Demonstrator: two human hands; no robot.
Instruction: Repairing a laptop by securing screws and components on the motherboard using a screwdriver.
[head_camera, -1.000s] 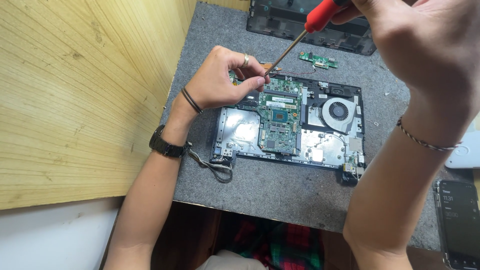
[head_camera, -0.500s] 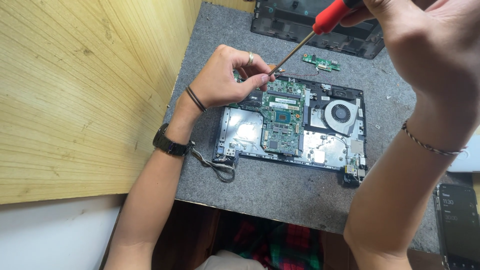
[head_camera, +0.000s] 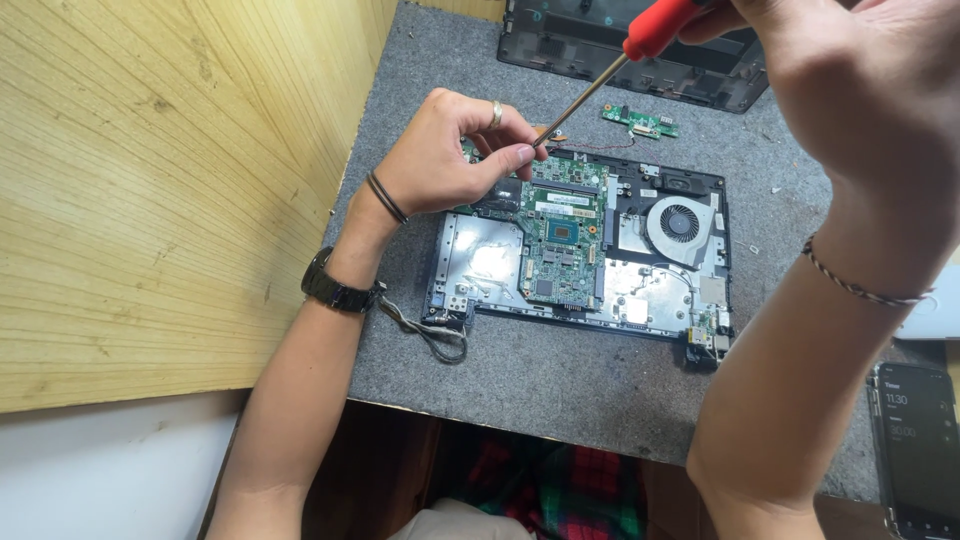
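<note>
- The opened laptop base (head_camera: 590, 250) lies mid-counter (head_camera: 560, 380)
- The left hand (head_camera: 450, 155) rests on its 10 o'clock corner
- A small circuit board (head_camera: 640, 122) lies at its 12 o'clock, a cover panel (head_camera: 560, 45) behind that
- A phone (head_camera: 915, 440) sits at 4 o'clock
- The wooden wall (head_camera: 150, 180) stands at 9 o'clock

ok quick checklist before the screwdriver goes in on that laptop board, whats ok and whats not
1. Red-handled screwdriver held in right hand: ok.
2. Metal shaft tip meets left hand fingertips: ok.
3. Tip seated in a screw: cannot tell, fingers hide it.
4. Opened black laptop base flat on grey felt mat: ok.
5. Loose small green circuit board lies apart from the base: ok.
6. Black phone at mat edge, away from the work: ok.
</note>
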